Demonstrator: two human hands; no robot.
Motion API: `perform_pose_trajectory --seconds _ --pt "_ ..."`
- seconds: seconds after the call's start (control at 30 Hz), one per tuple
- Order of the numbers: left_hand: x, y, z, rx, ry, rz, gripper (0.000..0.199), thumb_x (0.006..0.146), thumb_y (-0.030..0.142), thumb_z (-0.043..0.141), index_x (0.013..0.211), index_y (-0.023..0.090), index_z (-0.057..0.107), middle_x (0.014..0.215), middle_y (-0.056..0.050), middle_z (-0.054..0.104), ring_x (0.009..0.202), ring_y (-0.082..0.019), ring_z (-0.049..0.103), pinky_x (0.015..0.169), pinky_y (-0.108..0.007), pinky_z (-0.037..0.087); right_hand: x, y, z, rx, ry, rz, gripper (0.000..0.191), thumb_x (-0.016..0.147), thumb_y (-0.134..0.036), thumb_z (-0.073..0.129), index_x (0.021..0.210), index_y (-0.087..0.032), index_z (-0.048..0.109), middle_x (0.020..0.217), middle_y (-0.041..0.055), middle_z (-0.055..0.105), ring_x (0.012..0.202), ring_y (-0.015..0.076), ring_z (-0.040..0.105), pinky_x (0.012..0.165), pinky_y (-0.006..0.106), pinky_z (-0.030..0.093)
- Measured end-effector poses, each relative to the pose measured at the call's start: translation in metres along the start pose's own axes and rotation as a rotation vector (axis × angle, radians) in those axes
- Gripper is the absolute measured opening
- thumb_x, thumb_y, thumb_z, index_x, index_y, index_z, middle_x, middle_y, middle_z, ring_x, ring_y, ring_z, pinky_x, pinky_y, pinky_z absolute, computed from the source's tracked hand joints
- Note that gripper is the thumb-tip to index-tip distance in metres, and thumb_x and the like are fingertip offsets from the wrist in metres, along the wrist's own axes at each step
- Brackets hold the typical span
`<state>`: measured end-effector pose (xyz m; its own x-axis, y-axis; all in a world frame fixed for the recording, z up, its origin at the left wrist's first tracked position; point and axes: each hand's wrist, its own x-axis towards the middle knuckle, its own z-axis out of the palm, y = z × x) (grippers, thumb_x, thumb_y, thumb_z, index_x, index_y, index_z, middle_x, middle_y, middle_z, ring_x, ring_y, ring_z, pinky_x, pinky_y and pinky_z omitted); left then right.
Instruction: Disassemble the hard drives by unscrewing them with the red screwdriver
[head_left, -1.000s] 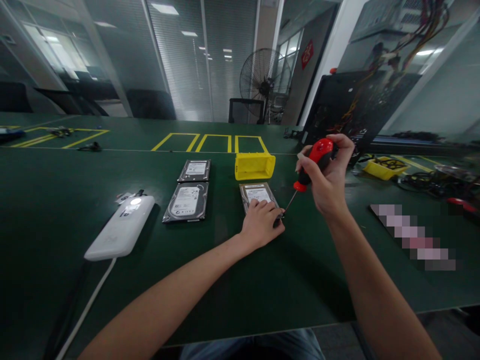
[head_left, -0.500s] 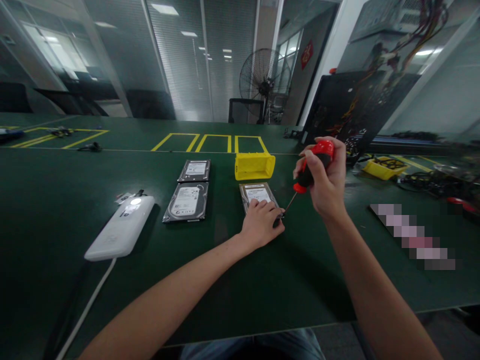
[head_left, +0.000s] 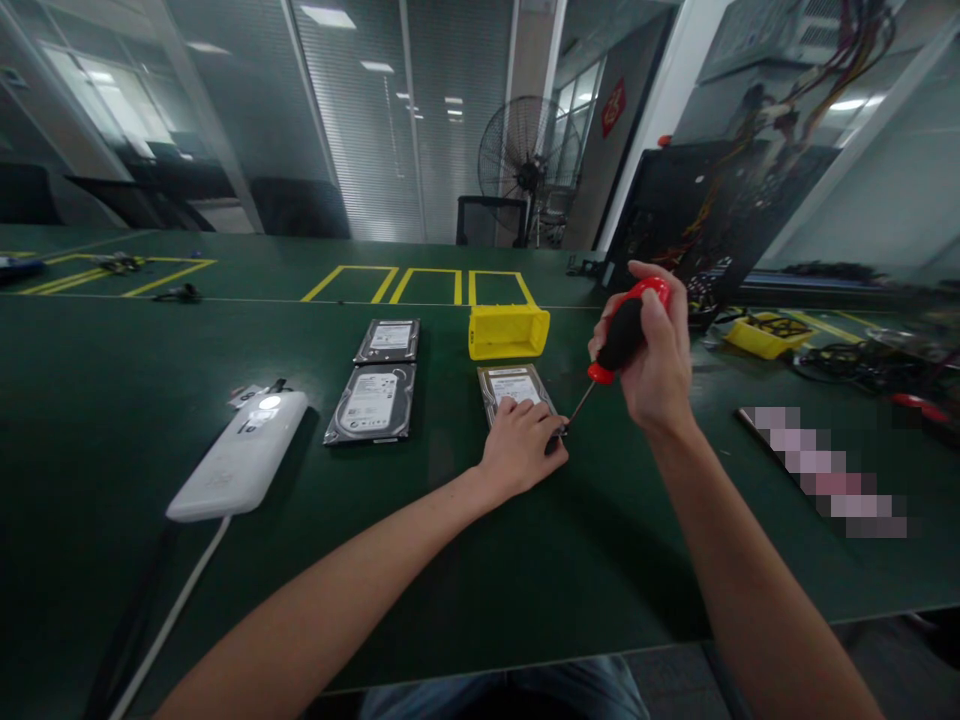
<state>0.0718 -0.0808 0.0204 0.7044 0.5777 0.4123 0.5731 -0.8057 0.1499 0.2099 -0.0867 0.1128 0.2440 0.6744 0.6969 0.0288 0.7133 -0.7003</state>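
Note:
A hard drive [head_left: 513,386] with a white label lies flat on the green table. My left hand [head_left: 523,440] is closed over its near end, holding it down; the fingers hide that part. A small dark piece [head_left: 554,440] shows by the left thumb, and I cannot make out what it is. Wrapped in my right hand [head_left: 660,350] is a red and black screwdriver [head_left: 624,335]. Its shaft slants down to the left, with the tip at the drive's near right corner, close to my left fingertips. Whether the tip sits in a screw is too small to tell.
Two more hard drives, a smaller one [head_left: 388,341] and a larger one [head_left: 373,404], lie to the left. A yellow bin [head_left: 509,333] rests behind the held drive. At left is a white corded device [head_left: 241,455]. An open computer case [head_left: 697,215] stands at back right, near cables [head_left: 877,365].
My right fingers have shifted round the screwdriver handle, which shows turned a little. The left hand and the hard drive stay in place.

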Motion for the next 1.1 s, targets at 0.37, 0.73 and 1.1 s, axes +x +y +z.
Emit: perform_pose_trajectory --seconds 0.37,0.73,1.1 --pt "0.000 -0.002 0.000 -0.005 -0.006 0.008 0.033 0.088 0.034 0.045 0.111 0.021 0.064 0.098 -0.004 0.063 0.092 -0.021 0.054 0.081 -0.038 0.031 0.001 0.002 -0.004 -0.016 0.106 -0.009 0.036 0.074 -0.039 0.068 0.098 -0.030 0.043 0.071 -0.0065 0.052 0.046 0.0083 0.050 0.041 0.023 0.045" --pt "0.000 -0.002 -0.006 -0.032 -0.039 0.008 0.038 0.089 0.034 0.046 0.121 0.018 0.057 0.105 -0.005 0.064 0.094 -0.021 0.054 0.082 -0.037 0.033 0.010 0.005 -0.019 0.183 0.334 -0.050 0.029 0.076 -0.041 0.062 0.100 -0.026 0.055 0.072 -0.0024 0.052 0.048 0.0065 0.048 0.040 0.021 0.038" --pt "-0.004 -0.004 -0.007 -0.078 -0.035 0.026 0.037 0.091 0.033 0.044 0.123 0.020 0.056 0.109 -0.005 0.061 0.096 -0.020 0.053 0.085 -0.036 0.034 0.018 0.061 -0.133 0.218 0.618 0.090 0.027 0.059 -0.026 0.076 0.055 -0.024 0.050 0.057 -0.0009 0.046 0.045 0.0095 0.048 0.040 0.028 0.051"
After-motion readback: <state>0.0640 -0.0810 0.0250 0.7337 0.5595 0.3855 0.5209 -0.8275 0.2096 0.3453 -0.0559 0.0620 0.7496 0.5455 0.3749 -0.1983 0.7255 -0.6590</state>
